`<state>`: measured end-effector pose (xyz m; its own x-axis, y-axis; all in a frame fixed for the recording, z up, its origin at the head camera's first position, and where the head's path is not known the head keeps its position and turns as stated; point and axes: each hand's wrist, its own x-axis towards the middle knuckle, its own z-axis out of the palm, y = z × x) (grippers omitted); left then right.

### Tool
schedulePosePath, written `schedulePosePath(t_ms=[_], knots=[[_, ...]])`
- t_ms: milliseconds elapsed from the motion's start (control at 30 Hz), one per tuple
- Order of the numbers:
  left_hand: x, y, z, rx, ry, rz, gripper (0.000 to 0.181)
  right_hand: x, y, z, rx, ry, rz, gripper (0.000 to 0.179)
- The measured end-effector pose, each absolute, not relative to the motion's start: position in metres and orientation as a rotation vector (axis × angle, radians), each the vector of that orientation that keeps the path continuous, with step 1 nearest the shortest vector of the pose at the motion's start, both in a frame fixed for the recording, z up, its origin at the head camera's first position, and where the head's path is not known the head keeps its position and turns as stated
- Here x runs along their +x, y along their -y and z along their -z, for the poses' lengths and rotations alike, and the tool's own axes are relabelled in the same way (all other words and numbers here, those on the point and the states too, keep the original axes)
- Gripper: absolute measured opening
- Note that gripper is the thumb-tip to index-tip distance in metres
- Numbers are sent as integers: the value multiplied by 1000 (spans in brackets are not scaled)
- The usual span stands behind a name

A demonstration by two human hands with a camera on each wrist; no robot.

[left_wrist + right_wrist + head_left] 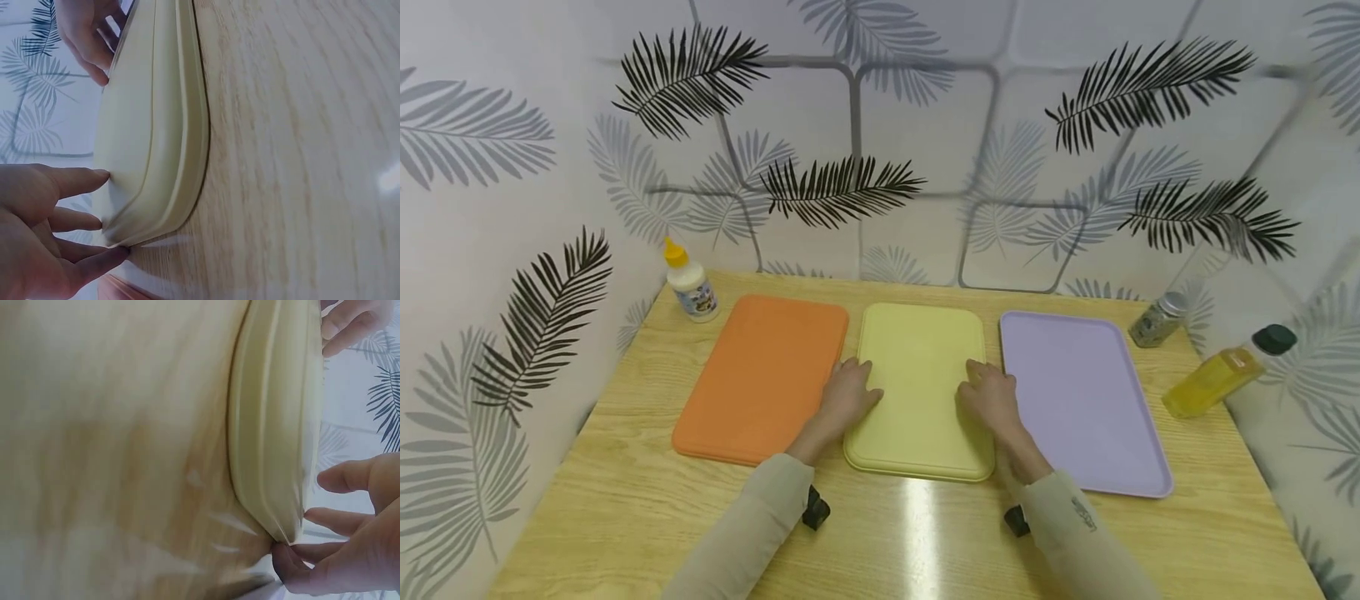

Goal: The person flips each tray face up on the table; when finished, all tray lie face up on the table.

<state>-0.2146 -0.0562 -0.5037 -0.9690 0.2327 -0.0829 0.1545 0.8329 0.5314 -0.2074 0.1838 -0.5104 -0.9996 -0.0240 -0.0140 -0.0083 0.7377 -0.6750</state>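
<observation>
A yellow tray [921, 392] lies on the table between an orange tray [767, 375] and a purple tray [1078, 396]. It looks bottom-up, with its raised flat face on top. My left hand [847, 393] holds its left edge, and my right hand [990, 398] holds the right edge. In the left wrist view, a fingertip of the left hand [37, 231] meets the rim while other digits reach over the top face. The right wrist view shows the right hand [356, 531] at the opposite rim in a similar way. Fingertips under the rim are partly hidden.
A white glue bottle [694, 287] with a yellow cap stands at the back left. Toward the right edge are a small glass jar [1157, 321] and a bottle of yellow liquid [1213, 383]. Leaf-patterned walls [895, 242] border the wooden table [625, 500].
</observation>
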Motion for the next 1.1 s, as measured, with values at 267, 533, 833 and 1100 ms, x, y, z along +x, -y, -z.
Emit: schedulePosePath(t_ms=[267, 533, 833, 1100], knots=[[-218, 57, 507, 298, -2882, -791, 57, -204, -187, 510, 150, -2780, 1399, 54], [-222, 63, 507, 276, -2860, -839, 58, -203, -194, 497, 151, -2811, 1502, 49], [-228, 68, 504, 330, -2797, -868, 57, -213, -211, 479, 84, -2825, 1404, 48], [-225, 73, 500, 321, -2730, -977, 55, -223, -218, 467, 15, -2790, 1284, 47]])
